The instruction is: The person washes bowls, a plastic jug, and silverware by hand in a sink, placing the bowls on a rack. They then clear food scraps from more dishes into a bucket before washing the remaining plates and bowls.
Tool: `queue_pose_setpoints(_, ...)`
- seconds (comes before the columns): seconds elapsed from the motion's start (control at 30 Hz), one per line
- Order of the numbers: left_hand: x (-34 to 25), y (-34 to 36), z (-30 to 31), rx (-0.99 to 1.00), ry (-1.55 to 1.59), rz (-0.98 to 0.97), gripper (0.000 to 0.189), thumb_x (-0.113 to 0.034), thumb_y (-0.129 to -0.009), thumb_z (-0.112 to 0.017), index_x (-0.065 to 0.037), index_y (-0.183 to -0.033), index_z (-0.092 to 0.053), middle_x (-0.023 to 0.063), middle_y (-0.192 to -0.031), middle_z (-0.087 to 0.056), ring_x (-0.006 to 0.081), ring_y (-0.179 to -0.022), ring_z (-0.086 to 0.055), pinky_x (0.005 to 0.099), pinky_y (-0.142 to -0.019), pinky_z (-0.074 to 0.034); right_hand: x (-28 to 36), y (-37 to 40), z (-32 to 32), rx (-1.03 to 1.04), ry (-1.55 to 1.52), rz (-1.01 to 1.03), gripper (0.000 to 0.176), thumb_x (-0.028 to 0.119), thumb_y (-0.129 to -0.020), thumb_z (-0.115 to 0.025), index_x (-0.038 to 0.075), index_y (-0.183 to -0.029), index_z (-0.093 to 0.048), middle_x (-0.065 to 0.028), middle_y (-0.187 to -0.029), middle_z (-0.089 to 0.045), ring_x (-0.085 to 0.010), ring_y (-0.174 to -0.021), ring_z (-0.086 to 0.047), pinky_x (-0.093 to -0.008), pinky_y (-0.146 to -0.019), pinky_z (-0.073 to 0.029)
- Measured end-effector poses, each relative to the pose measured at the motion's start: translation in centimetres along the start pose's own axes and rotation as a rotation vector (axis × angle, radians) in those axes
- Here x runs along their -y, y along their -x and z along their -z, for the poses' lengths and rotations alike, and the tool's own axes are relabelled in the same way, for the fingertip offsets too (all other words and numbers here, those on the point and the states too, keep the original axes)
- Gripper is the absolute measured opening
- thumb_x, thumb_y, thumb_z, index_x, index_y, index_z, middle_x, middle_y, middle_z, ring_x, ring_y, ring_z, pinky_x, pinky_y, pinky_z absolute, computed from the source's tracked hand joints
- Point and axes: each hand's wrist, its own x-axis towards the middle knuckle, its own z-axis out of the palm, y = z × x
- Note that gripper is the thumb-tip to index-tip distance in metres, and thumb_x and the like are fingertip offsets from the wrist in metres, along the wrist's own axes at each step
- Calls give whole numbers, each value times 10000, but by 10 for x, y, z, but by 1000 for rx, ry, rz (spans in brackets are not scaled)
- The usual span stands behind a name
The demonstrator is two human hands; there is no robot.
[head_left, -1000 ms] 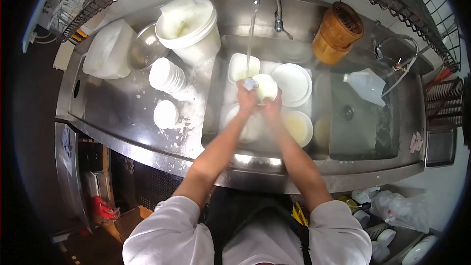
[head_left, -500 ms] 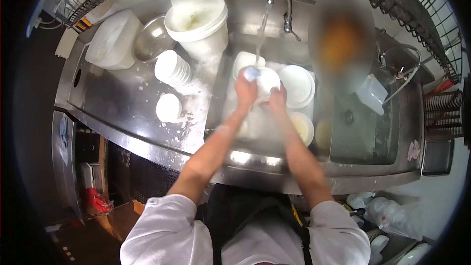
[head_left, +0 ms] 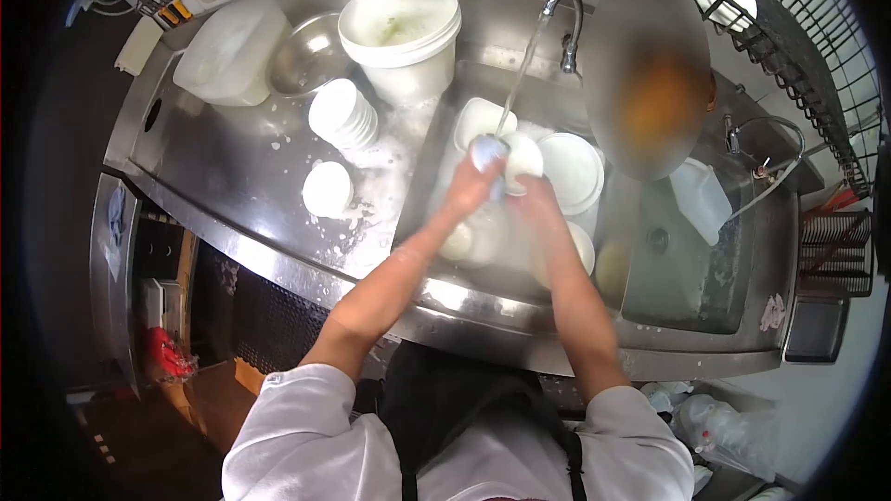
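Both my hands are over the left basin of a steel sink (head_left: 520,278), under the water running from the faucet (head_left: 566,14). My right hand (head_left: 538,195) grips a small white bowl (head_left: 524,156) from below. My left hand (head_left: 473,181) presses a pale blue sponge (head_left: 486,150) against the bowl's left side. White plates (head_left: 571,167) and a square dish (head_left: 481,121) lie in the basin beneath my hands, with more bowls partly hidden by my arms.
On the wet counter to the left stand a stack of white bowls (head_left: 343,113), one upturned bowl (head_left: 327,189), a big white bucket (head_left: 404,32), a metal bowl (head_left: 306,56) and a plastic tub (head_left: 232,51). A plastic jug (head_left: 701,199) lies in the right basin. Wire racks run along the back.
The view has shifted, so the sink sits further right and tilted. My hands stay under the stream with bowl and sponge; a blurred patch now covers the brown container at the back right.
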Motion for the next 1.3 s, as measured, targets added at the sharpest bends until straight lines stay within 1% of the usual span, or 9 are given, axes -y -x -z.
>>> queue_pose_setpoints(0.13,-37,-17,37,591,888,407,427,-350,-881,-488,22,-1074,-568,110,-971,-639,230,-883,-614,343,-820,-474,10,24,-10,199,176,-65,258,123,-792,-510,-40,-991,-530,-117,-770,-580,-201,-474,-516,-269,-393,-387)
queue_pose_setpoints(0.3,-4,-3,4,10,850,233,444,-372,-850,-563,3,-1087,-570,73,-982,-641,197,-862,-616,329,-793,-480,-12,1,-11,126,-94,64,301,81,-796,-469,-40,-1070,-503,-133,-854,-587,-212,-521,-558,-257,-375,-422)
queue_pose_setpoints(0.57,1,-3,64,-57,-447,-26,275,-146,-666,-662,48,-860,-652,232,-818,-656,357,-819,-648,405,-753,-499,-11,30,-41,101,474,280,449,33,-752,-425,-15,-1197,-454,-186,-962,-599,-267,-634,-633,-303,-416,-510)
queue_pose_setpoints(0.67,-4,0,53,-135,-453,-13,264,-134,-676,-634,60,-854,-642,256,-833,-645,385,-814,-638,414,-737,-501,10,26,-52,90,796,125,463,42,-743,-427,-19,-1202,-450,-172,-990,-592,-258,-718,-635,-309,-433,-524)
queue_pose_setpoints(0.8,33,6,0,-689,112,10,255,-94,-692,-596,63,-890,-625,257,-815,-639,388,-843,-634,404,-746,-492,-39,7,-69,-166,189,366,379,84,-796,-463,-23,-1159,-486,-155,-907,-610,-240,-670,-632,-333,-434,-531)
queue_pose_setpoints(0.9,9,-1,70,14,-316,-77,273,-84,-686,-590,49,-922,-623,242,-869,-645,377,-877,-631,388,-752,-492,-7,32,-58,41,689,189,350,108,-849,-469,-15,-1177,-478,-117,-924,-621,-207,-648,-629,-274,-411,-485)
queue_pose_setpoints(1.03,10,9,3,-614,117,318,423,-129,-687,-651,16,-1077,-569,192,-982,-639,326,-902,-628,367,-732,-501,-31,-3,-78,-217,174,444,320,60,-851,-419,-28,-1150,-492,-127,-913,-616,-195,-642,-619,-291,-426,-462)
queue_pose_setpoints(1.2,30,41,49,-291,271,-68,448,-290,-780,-662,-16,-1118,-555,106,-968,-629,240,-841,-618,348,-715,-497,-31,32,-95,-135,187,189,250,62,-817,-454,-48,-1029,-528,-135,-830,-605,-199,-574,-576,-297,-389,-404)
queue_pose_setpoints(1.3,29,57,107,-5,796,162,498,-461,-862,-532,-59,-1155,-545,88,-999,-615,217,-903,-594,338,-778,-474,-34,50,-118,-10,209,-134,241,53,-808,-469,-53,-1013,-537,-142,-798,-603,-193,-514,-553,-285,-373,-384)
